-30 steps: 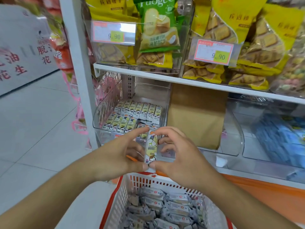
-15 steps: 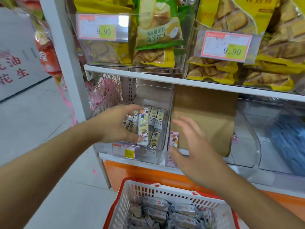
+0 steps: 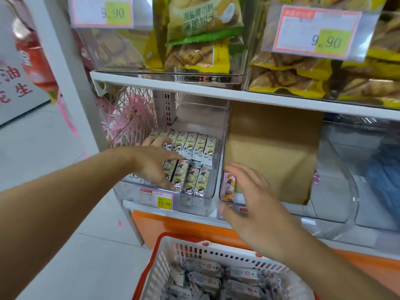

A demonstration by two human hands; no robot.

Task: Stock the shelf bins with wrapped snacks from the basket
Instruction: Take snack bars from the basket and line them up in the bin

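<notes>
The wrapped snacks [image 3: 190, 161] are slim bars in glossy printed film, standing in two neat rows inside the clear bin [image 3: 213, 148] on the lower shelf. More lie loose in the red and white basket [image 3: 164, 263] below, in grey wrappers. Judged light and fairly stiff along their length. The film looks slick and the crimped ends are soft, so the best hold is probably a pinch across the middle of a bar's long sides, not at the ends.

The left hand [image 3: 153, 163] reaches into the bin, fingers spread and laid over the front row, thumb low against a bar near the bin's front wall. Whether it grips a bar or only presses the row into line cannot be told; the palm hides the contact.

The right hand [image 3: 251, 202] hovers open and empty, fingers splayed, in front of the neighbouring bin [image 3: 223, 191]. A single pink-wrapped bar [image 3: 229, 187] stands at that bin's left edge, just beside the fingertips.

A brown cardboard sheet [image 3: 272, 152] blocks that bin's interior from view. The far right bin is blurred, contents bluish and unidentified. The price tag [image 3: 156, 198] on the first bin reads 15.80; its small print is illegible. The basket's near side is cut off by the frame.
</notes>
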